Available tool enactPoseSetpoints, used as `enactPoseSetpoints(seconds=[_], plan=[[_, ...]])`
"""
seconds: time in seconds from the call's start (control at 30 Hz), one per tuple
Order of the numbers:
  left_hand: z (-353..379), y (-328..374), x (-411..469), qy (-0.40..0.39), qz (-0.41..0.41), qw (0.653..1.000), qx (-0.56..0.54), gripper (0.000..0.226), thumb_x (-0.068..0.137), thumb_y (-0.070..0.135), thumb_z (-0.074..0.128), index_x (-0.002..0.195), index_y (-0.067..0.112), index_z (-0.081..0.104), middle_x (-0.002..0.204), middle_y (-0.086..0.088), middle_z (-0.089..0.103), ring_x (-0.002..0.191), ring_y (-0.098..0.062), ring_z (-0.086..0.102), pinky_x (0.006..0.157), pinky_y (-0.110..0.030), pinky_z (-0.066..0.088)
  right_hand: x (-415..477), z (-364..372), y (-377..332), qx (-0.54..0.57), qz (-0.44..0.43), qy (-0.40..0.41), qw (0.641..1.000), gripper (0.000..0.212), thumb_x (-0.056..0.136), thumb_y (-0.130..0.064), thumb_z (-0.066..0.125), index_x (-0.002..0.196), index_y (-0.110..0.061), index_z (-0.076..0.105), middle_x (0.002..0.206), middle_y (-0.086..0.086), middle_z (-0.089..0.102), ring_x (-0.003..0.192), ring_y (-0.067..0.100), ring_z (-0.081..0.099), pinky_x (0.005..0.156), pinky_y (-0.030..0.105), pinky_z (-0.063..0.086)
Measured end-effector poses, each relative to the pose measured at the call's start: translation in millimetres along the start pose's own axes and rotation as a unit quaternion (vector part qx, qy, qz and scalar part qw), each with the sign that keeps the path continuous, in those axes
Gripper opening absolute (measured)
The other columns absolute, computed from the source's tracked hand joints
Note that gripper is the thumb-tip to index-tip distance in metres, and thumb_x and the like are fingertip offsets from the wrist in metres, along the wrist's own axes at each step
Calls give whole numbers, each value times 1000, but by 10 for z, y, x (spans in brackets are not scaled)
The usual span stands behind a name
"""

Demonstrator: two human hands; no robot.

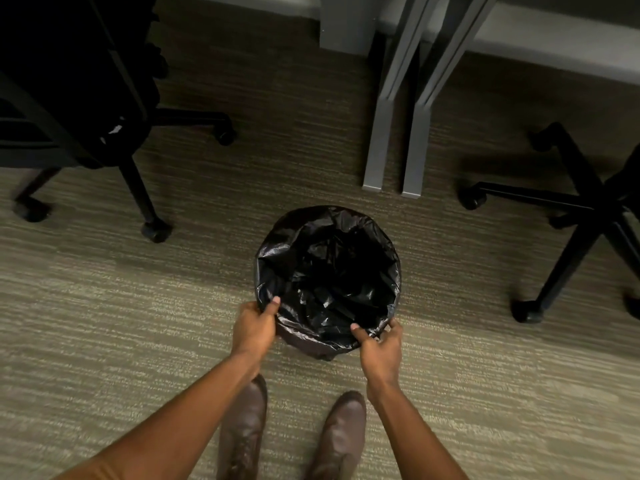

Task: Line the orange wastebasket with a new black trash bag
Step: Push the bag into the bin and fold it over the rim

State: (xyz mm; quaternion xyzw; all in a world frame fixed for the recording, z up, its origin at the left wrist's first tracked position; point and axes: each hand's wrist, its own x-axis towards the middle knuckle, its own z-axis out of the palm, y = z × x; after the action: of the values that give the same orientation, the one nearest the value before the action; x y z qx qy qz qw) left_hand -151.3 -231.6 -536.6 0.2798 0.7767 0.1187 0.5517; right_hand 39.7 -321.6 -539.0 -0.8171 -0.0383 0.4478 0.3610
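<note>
A black trash bag [329,275] lies open inside a round wastebasket on the carpet, its edge folded over the whole rim. The bag covers the basket, so no orange shows. My left hand [254,327] grips the folded bag edge at the near left of the rim, thumb inside. At the near right of the rim, my right hand [379,344] pinches the bag edge, thumb inside as well.
Two black office chairs on castors stand at the left [138,188] and at the right [568,199]. Grey desk legs [394,140] rise just behind the basket. My brown boots [242,431] stand on the striped carpet in front of it.
</note>
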Motion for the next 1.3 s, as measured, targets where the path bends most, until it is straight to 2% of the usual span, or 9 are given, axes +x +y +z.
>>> enactPoseSetpoints(seconds=[0.07, 0.13, 0.23, 0.3, 0.47, 0.53, 0.73, 1.0, 1.3], plan=[[-63, 84, -42, 66, 65, 987, 131, 89, 100, 63, 67, 158, 2, 37, 142, -14, 64, 101, -23, 65, 80, -34, 53, -26, -55, -49, -84, -44, 21, 995, 89, 90, -48, 79, 156, -17, 28, 153, 17, 54, 131, 38, 60, 107, 46, 50], [-152, 150, -57, 115, 201, 933, 276, 99, 96, 63, 72, 161, -1, 32, 162, -22, 46, 127, -33, 59, 93, -38, 54, -50, -107, -132, -220, -143, 71, 962, 101, 89, -60, 72, 160, -9, 22, 162, 23, 39, 136, 43, 54, 105, 48, 52], [-242, 290, 7, 112, 418, 788, 437, 77, 98, 44, 74, 155, 1, 45, 169, -25, 38, 154, -40, 44, 121, -53, 47, -5, -128, -347, -361, -318, 118, 868, 87, 90, -40, 78, 155, -3, 34, 159, 28, 38, 146, 43, 40, 116, 56, 43], [-224, 428, 109, 89, 458, 766, 443, 72, 98, 33, 74, 155, 0, 45, 168, -26, 39, 153, -41, 45, 123, -54, 48, 78, -77, -552, -395, -380, 106, 830, 77, 90, -28, 78, 154, -4, 41, 157, 26, 41, 145, 40, 40, 116, 54, 41], [-112, 931, 359, 74, 453, 764, 453, 71, 99, 24, 75, 154, -2, 39, 149, -26, 54, 135, -41, 59, 112, -46, 55, 355, 238, -1099, -496, -519, 18, 696, 66, 93, -19, 69, 153, -8, 44, 150, 18, 51, 134, 36, 49, 108, 50, 46], [-62, 1080, 450, 65, 424, 800, 420, 72, 96, 15, 77, 154, -1, 37, 138, -26, 61, 119, -41, 69, 96, -44, 62, 459, 438, -1304, -525, -558, -15, 642, 65, 91, -18, 63, 153, -10, 43, 150, 17, 51, 133, 37, 49, 108, 51, 45], [24, 1193, 677, 42, 367, 849, 378, 62, 90, -3, 66, 149, 5, 46, 117, -24, 75, 103, -46, 76, 84, -47, 65, 747, 941, -1697, -576, -597, -111, 548, 68, 92, -19, 61, 156, -12, 40, 153, 16, 50, 139, 39, 46, 114, 51, 38], [18, 992, 838, 30, 365, 868, 336, 56, 94, -4, 66, 147, 8, 51, 108, -11, 75, 92, -30, 78, 76, -22, 51, 1065, 1242, -1879, -637, -551, -188, 505, 80, 87, -15, 75, 157, -14, 35, 154, 20, 44, 141, 40, 43, 117, 52, 35], [2, 909, 888, 29, 335, 885, 323, 49, 102, -1, 66, 148, 6, 53, 114, -11, 78, 93, -23, 73, 81, -18, 48, 1292, 1224, -1981, -589, -547, -211, 557, 55, 92, -12, 65, 145, -15, 52, 132, 15, 67, 111, 41, 67, 84, 43, 52]])
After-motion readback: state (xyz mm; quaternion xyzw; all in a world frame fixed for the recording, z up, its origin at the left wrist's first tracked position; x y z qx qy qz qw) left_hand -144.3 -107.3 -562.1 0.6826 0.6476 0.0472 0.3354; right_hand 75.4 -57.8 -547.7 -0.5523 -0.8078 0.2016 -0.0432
